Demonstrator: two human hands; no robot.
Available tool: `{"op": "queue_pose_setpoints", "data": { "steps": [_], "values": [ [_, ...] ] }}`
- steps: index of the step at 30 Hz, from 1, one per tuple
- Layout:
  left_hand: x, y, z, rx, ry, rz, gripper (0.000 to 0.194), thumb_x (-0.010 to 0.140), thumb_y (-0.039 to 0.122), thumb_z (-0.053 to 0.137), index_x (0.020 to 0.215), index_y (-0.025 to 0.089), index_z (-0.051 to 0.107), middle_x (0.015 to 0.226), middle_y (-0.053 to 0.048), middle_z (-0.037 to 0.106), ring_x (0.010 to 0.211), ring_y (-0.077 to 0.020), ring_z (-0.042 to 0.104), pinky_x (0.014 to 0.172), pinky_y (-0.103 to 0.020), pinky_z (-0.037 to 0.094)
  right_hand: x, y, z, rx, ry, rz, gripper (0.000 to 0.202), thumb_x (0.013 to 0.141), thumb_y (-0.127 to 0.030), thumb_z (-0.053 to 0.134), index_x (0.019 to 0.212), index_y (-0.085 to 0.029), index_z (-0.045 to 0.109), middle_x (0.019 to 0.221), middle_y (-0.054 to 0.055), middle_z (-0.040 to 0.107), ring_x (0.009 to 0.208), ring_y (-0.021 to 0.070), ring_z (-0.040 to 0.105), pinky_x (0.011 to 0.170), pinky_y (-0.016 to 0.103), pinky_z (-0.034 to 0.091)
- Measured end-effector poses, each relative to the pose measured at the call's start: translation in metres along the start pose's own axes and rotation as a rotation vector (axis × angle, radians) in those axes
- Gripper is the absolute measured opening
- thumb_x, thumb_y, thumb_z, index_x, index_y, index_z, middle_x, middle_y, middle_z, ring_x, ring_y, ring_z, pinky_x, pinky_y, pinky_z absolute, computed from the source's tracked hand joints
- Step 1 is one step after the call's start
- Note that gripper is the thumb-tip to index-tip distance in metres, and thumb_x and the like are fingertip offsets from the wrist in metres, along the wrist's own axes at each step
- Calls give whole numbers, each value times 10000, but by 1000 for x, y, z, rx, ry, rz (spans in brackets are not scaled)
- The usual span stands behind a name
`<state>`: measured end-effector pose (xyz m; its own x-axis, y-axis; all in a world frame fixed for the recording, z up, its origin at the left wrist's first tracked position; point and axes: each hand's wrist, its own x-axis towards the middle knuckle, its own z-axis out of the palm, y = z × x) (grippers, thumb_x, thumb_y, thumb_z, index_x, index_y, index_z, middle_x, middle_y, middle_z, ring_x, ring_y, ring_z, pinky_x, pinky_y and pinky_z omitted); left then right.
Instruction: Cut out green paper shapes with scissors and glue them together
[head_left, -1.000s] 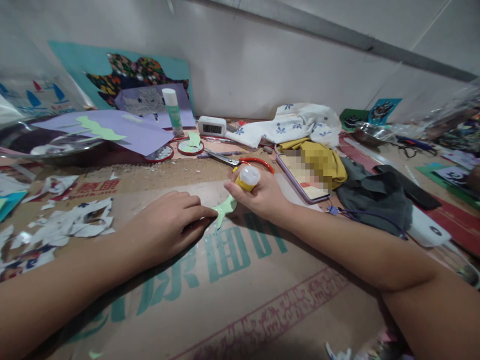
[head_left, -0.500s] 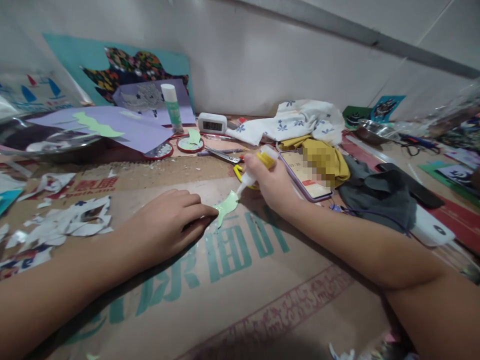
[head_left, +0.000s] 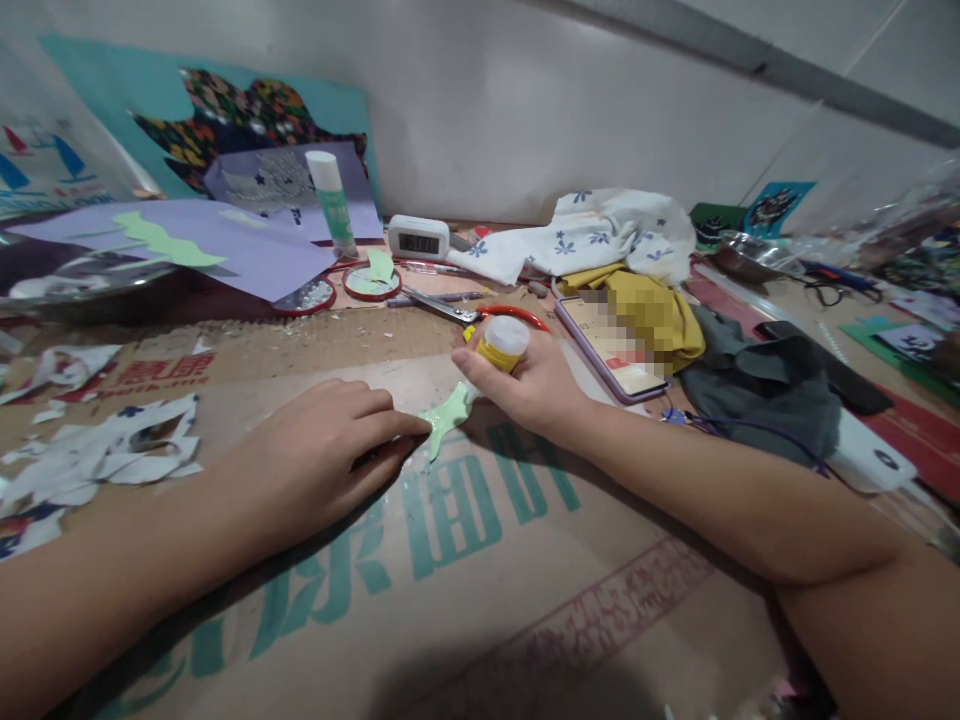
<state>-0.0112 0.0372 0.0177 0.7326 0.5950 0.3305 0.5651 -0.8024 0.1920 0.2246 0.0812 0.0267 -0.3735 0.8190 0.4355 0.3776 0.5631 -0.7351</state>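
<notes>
Glue bottle (head_left: 501,347) gripped in the right hand (head_left: 534,388) tilts nozzle-down-left onto the green cutout (head_left: 444,417), which the left hand (head_left: 324,450) presses flat.

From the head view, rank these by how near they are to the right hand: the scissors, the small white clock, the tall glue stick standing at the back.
Measured from the right hand, which holds a glue bottle:
1. Scissors, just behind the hand.
2. White clock, farther back, to the left.
3. Glue stick, farthest, back left on the purple paper.
</notes>
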Motion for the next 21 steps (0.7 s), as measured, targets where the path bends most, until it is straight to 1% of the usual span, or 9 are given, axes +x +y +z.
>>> {"op": "queue_pose_setpoints", "data": {
  "steps": [5, 9, 13, 17, 21],
  "values": [
    [1, 1, 0, 10, 11, -3, 244, 987, 217, 509, 1045, 193, 744, 738, -39, 652, 683, -207, 589, 624, -333, 374, -1, 0, 0, 6, -36, -33, 375, 918, -441, 619, 668, -207, 466, 636, -23, 513, 602, 118, 495, 586, 260, 389],
    [0, 1, 0, 15, -7, -10, 239, 984, 206, 514, 1047, 192, 744, 749, -38, 651, 695, -208, 594, 632, -332, 379, -1, -1, 1, 9, -19, -52, 386, 921, -432, 619, 657, -209, 447, 618, -30, 486, 583, 111, 472, 566, 258, 368],
    [-1, 1, 0, 7, -5, -8, 239, 985, 212, 512, 1054, 193, 740, 751, -38, 647, 696, -208, 592, 639, -331, 381, -1, -3, 1, 17, -55, -64, 406, 919, -444, 611, 638, -214, 430, 603, -30, 470, 586, 117, 474, 579, 264, 380],
    [0, 1, 0, 6, -5, -6, 242, 987, 213, 507, 1058, 196, 737, 742, -33, 639, 688, -205, 586, 636, -330, 370, -1, -3, 0, 29, -62, -50, 397, 915, -447, 615, 646, -213, 442, 607, -28, 478, 587, 117, 477, 575, 261, 382],
    [1, 1, 0, 13, -15, -16, 247, 997, 228, 498, 1065, 206, 735, 733, -29, 627, 682, -202, 577, 628, -329, 351, -2, -5, 1, 79, -107, -26, 390, 909, -437, 627, 641, -207, 463, 603, -29, 487, 580, 114, 479, 569, 254, 391]
  ]
}}
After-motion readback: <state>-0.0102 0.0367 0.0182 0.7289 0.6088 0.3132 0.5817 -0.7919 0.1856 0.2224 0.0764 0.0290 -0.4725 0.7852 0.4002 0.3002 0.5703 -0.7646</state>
